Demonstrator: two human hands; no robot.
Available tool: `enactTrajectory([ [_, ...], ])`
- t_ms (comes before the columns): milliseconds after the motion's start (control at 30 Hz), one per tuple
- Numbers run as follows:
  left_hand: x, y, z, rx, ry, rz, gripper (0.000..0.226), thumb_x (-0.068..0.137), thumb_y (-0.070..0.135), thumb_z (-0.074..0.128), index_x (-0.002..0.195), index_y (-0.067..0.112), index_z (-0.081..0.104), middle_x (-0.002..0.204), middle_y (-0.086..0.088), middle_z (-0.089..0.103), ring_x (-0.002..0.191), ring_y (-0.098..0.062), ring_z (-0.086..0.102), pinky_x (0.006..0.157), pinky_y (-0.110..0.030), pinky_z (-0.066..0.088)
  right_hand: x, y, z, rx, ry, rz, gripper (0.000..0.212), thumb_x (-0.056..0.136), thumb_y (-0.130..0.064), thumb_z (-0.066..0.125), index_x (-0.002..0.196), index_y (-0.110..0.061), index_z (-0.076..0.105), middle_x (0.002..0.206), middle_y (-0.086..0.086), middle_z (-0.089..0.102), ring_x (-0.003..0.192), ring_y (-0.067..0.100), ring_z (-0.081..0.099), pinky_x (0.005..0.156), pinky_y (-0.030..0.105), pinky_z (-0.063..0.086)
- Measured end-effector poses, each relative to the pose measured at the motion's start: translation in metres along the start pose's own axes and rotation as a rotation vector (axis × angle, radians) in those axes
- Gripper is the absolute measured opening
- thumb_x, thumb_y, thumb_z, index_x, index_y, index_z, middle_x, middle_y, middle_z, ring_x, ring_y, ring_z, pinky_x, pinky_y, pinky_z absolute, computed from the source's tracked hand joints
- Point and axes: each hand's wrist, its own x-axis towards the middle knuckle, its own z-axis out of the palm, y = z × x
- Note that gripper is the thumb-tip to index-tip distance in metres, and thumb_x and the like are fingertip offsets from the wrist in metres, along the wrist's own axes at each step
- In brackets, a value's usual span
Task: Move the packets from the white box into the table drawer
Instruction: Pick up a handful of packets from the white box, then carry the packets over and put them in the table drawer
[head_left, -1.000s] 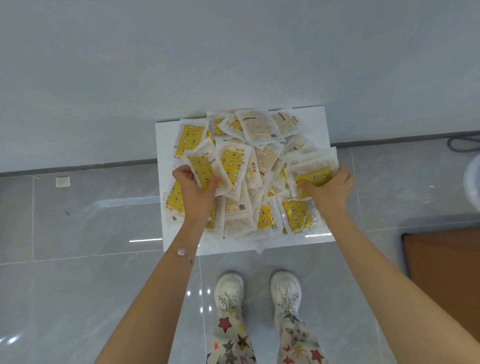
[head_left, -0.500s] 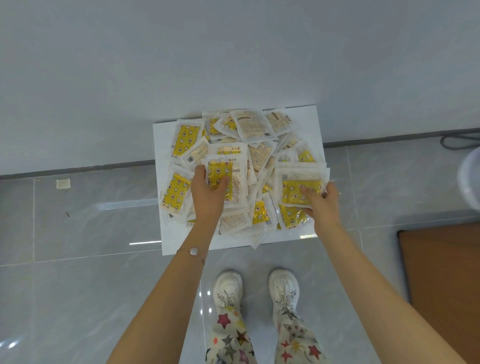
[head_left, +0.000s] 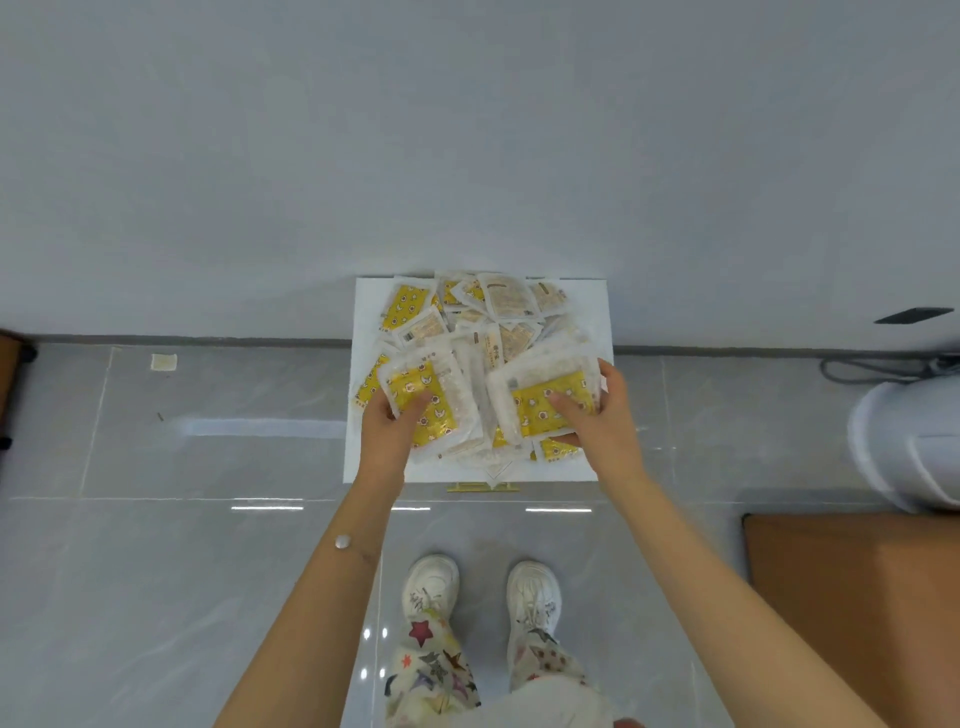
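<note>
Where grey wall (head_left: 467, 130) meets floor (head_left: 156, 571) | white box (head_left: 592, 312) sits

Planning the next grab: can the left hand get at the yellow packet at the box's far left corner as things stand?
Probably not yet. The left hand is shut on a stack of packets. The corner packet lies uncovered on the white box, so only the full grip stands in the way.

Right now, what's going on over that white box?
A person stands over the white box, which sits on the floor against the wall, heaped with yellow-and-white packets. The left hand grips a bunch of packets and the right hand grips another bunch, both raised just above the heap. No drawer is in view, so nothing has visibly been delivered yet.
</note>
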Motion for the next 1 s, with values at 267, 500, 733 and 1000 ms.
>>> enactTrajectory([
  [267,-0.159,0.049,-0.106,-0.136,0.313,0.063,0.040,0.088,0.015,0.068,0.121,0.015,0.046,0.109,-0.007,0.067,0.093,-0.020,0.069,0.066,-0.025,0.058,-0.137,-0.070,0.060,-0.146,-0.322,-0.055,0.054,0.081,-0.011,0.075,0.124,-0.028,0.045,0.118,0.007,0.062,0.094,0.019,0.069,0.057,0.034,0.060],
  [500,-0.290,0.076,-0.232,-0.303,0.604,0.129,0.047,0.087,0.016,0.068,0.124,0.022,0.039,0.097,-0.004,0.070,0.079,-0.015,0.072,0.062,-0.024,0.058,-0.261,-0.093,0.170,-0.256,-0.628,-0.070,0.050,0.082,-0.012,0.074,0.122,-0.026,0.048,0.116,0.006,0.062,0.094,0.018,0.070,0.061,0.035,0.059],
  [733,-0.377,0.062,-0.368,-0.494,0.850,0.209,0.054,0.087,0.010,0.068,0.126,0.025,0.035,0.093,-0.008,0.071,0.076,-0.017,0.072,0.061,-0.024,0.057,-0.363,-0.086,0.307,-0.415,-0.870,-0.132,0.054,0.084,-0.011,0.071,0.130,-0.017,0.044,0.115,0.005,0.063,0.087,0.015,0.070,0.061,0.031,0.059],
  [1000,-0.437,0.013,-0.483,-0.631,1.161,0.155,0.054,0.086,0.016,0.070,0.123,0.032,0.035,0.095,0.000,0.070,0.079,-0.015,0.072,0.065,-0.028,0.059,-0.440,-0.051,0.448,-0.531,-1.124,-0.136,0.043,0.086,-0.009,0.068,0.122,-0.018,0.047,0.107,0.002,0.066,0.083,0.013,0.071,0.065,0.031,0.060],
])
